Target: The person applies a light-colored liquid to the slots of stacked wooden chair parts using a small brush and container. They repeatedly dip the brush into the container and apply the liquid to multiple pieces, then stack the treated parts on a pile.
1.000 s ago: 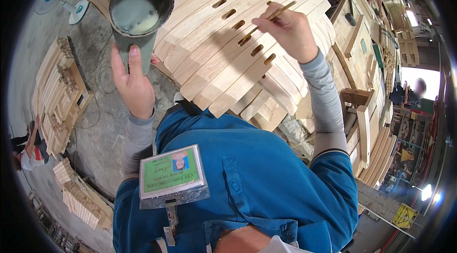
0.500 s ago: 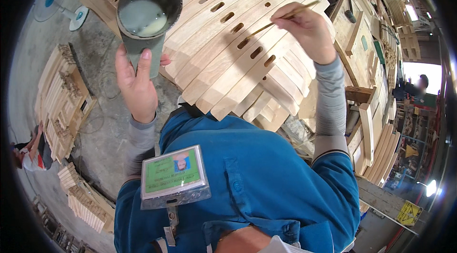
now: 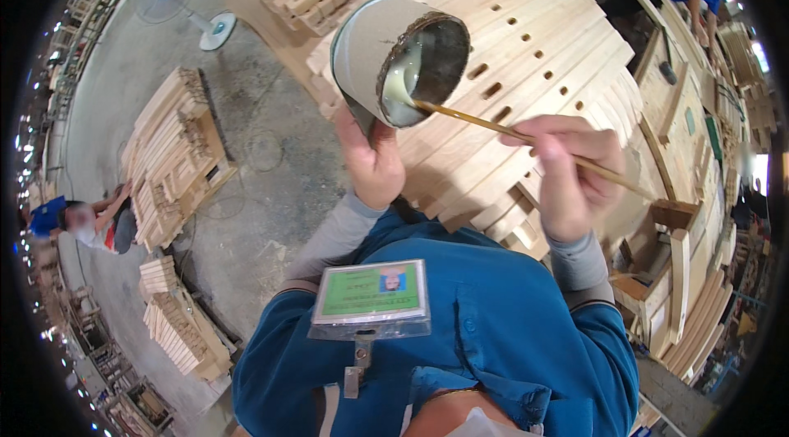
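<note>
While dipping: left hand (image 3: 374,161) wrapped shut around tilted grey can (image 3: 370,55), held above stacked slotted wood slats (image 3: 534,50). Right hand (image 3: 571,174) pinched closed on thin stick (image 3: 509,131), tip sunk in pale glue (image 3: 400,83), probably. Loading step; next calls for lifting out cleanly, carrying to a slot without drips.

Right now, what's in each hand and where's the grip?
The left hand holds a grey can of pale glue by its base, tilted. The right hand pinches a thin stick near its middle, tip dipped in the can.
</note>
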Available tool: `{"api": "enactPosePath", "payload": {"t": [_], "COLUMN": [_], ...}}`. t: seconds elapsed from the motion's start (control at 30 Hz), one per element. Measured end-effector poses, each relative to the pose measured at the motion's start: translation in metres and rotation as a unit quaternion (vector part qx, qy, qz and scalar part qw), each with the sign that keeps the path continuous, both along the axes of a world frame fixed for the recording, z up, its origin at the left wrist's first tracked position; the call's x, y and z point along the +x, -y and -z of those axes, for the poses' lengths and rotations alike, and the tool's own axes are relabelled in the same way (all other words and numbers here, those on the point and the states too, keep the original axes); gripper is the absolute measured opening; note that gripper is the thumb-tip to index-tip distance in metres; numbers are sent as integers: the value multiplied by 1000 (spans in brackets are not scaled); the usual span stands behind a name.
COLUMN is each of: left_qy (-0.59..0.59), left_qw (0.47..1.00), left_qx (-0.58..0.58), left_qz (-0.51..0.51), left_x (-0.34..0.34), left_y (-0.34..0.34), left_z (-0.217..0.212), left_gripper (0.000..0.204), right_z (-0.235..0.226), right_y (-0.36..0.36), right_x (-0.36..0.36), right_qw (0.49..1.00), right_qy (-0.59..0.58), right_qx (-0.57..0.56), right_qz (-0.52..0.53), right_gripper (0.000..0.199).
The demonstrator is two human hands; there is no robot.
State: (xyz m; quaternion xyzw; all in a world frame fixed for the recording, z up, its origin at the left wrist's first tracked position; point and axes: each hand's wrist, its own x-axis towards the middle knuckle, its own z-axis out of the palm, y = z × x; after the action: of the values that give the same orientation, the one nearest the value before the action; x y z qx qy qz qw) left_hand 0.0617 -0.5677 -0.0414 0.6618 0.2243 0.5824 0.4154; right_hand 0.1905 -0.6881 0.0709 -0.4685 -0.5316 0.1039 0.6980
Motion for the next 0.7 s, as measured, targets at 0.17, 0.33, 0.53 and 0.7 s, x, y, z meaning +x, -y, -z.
{"api": "enactPosePath", "payload": {"t": [0.17,0.33,0.53,0.7], "left_qy": [-9,99,130,149], "left_qw": [996,994,987,980], "left_qx": [69,-14,-62,-89], "left_qz": [-49,-44,69,97], "left_x": [2,6,2,9], "left_y": [-2,-7,3,13], "left_z": [-8,-6,-6,-15], "left_gripper": [40,37,40,40], "right_z": [15,2,17,27], "right_y": [-5,8,8,12], "right_x": [-8,-17,-16,-19], "right_qw": [994,967,993,990], "right_qy": [92,238,-38,68], "right_qx": [52,59,90,88], "right_qz": [9,-70,-63,-83], "right_gripper": [19,36,14,11]}}
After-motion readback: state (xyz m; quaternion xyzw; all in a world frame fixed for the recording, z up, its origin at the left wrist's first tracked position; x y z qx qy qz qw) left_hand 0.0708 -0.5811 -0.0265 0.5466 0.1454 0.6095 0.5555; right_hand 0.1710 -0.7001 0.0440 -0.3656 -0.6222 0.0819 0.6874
